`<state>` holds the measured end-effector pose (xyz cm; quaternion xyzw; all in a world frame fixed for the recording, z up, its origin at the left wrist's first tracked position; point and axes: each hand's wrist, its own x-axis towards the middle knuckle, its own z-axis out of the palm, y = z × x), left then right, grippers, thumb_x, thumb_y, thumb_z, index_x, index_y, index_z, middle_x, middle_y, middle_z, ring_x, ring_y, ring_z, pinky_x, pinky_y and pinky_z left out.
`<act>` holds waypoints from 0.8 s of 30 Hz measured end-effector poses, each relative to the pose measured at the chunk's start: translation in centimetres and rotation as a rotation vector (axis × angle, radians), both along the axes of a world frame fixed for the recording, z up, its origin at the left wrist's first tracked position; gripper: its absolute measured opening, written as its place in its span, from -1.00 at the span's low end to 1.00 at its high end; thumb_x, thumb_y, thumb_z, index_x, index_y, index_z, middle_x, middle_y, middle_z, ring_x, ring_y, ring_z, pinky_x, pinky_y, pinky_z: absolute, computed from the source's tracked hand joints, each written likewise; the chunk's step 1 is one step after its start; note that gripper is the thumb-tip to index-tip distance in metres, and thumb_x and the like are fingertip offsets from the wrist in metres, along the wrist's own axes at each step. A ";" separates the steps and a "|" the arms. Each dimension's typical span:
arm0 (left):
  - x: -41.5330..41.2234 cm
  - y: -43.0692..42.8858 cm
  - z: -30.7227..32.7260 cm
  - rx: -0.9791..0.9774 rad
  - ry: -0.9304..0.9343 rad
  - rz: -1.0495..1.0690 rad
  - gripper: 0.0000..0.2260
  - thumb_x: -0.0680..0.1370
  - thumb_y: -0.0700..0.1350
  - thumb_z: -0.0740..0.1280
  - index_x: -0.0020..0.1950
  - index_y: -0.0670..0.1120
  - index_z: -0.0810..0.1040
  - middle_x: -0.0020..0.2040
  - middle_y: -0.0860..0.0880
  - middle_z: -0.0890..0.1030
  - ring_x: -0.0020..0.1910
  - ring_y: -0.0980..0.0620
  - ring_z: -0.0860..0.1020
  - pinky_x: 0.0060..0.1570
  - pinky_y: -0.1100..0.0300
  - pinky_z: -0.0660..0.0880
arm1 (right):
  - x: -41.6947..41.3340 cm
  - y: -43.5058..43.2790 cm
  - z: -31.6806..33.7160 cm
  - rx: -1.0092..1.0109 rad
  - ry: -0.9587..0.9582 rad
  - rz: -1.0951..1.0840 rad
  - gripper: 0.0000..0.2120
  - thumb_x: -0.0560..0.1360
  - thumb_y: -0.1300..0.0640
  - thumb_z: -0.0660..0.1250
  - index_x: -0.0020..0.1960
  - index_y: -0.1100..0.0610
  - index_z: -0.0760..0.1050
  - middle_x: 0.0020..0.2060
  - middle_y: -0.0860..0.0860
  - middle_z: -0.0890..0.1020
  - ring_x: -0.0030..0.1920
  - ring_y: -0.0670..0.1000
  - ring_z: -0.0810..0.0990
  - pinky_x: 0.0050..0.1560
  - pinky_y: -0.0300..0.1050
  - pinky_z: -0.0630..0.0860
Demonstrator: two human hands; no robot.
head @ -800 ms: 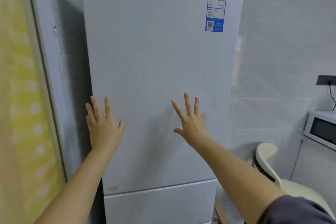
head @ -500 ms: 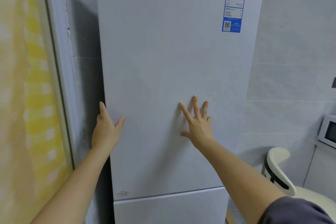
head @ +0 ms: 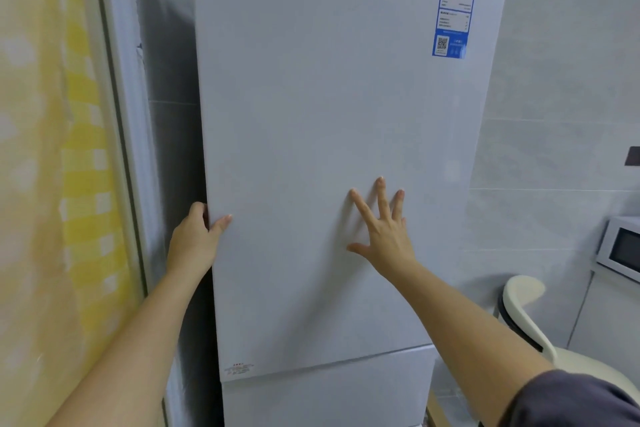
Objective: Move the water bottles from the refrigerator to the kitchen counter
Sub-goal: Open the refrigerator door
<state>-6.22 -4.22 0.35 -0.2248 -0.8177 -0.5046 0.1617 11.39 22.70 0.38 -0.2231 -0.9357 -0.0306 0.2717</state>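
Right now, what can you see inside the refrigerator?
Nothing inside shows: the upper door is closed and hides all the contents. The left hand grips the door's left edge; the right hand lies flat on its front.

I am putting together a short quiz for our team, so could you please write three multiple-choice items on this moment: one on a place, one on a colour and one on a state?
1. Where on the upper refrigerator door is the left hand?
A. at its left edge
B. at its top edge
C. at its right edge

2. What is the main colour of the label on that door?
A. black
B. blue
C. pink

3. How is the right hand?
A. flat on the door front, fingers spread
B. curled into a fist
C. holding a bottle

Answers:
1 A, since its fingers go behind the left edge and the thumb lies on the front.
2 B, since the label's frame and lower part are blue.
3 A, since the straight fingers fan out on the door and hold nothing.
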 end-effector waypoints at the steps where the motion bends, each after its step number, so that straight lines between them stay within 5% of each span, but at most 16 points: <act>1: 0.6 -0.6 -0.1 -0.018 0.009 -0.017 -0.72 0.58 0.11 0.29 0.10 -0.07 0.39 -0.07 0.02 0.54 -0.22 0.12 0.48 -0.36 0.20 0.37 | 0.3 -0.1 -0.2 -0.014 0.015 0.014 0.08 0.45 -0.17 0.43 0.42 -0.33 -0.48 0.45 -0.05 -0.54 0.52 0.35 -0.32 0.41 0.35 0.21; 7: 5.6 -3.7 -0.3 -0.044 0.135 -0.056 -0.74 0.56 0.16 0.30 0.02 -0.01 0.45 -0.08 0.11 0.54 -0.14 0.14 0.52 -0.31 0.25 0.38 | 3.3 -1.4 -0.7 -0.054 0.040 0.038 0.06 0.45 -0.24 0.39 0.42 -0.32 -0.51 0.45 -0.07 -0.54 0.54 0.25 -0.34 0.42 0.43 0.09; 11: 9.4 -5.4 0.1 -0.016 0.124 -0.132 -0.70 0.57 0.10 0.31 0.13 -0.11 0.53 0.25 -0.02 0.48 0.12 0.09 0.45 0.05 0.22 0.37 | 6.2 -3.3 0.0 -0.160 0.030 0.124 0.01 0.47 -0.24 0.37 0.52 -0.25 -0.39 0.53 -0.05 -0.42 0.56 0.20 -0.32 0.47 0.40 0.02; 15: 15.0 -6.7 0.9 0.023 0.042 -0.285 -0.72 0.45 0.23 0.31 0.07 0.12 0.51 0.03 0.28 0.55 -0.02 0.33 0.51 -0.16 0.46 0.35 | 9.7 -6.4 1.2 -0.369 0.071 0.322 -0.03 0.46 -0.22 0.40 0.57 -0.23 -0.24 0.56 -0.09 -0.32 0.58 0.13 -0.23 0.51 0.26 0.09; 20: 20.1 -7.6 0.9 -0.034 0.043 -0.353 -0.81 0.57 0.08 0.32 0.12 0.04 0.51 0.05 0.10 0.59 0.05 0.16 0.53 -0.08 0.35 0.39 | 14.7 -9.8 2.0 -0.639 0.040 0.484 -0.03 0.44 -0.25 0.40 0.58 -0.22 -0.21 0.58 -0.09 -0.25 0.58 -0.03 -0.05 0.40 -0.19 0.04; 24: 24.3 -7.8 1.0 0.009 0.026 -0.452 -0.96 0.60 -0.03 0.31 0.04 0.08 0.51 0.05 0.07 0.61 0.08 0.11 0.57 0.07 0.19 0.49 | 18.9 -11.1 1.9 -0.804 0.066 0.512 0.08 0.37 -0.34 0.42 0.58 -0.18 -0.25 0.58 -0.11 -0.23 0.59 0.00 -0.02 0.53 -0.02 0.06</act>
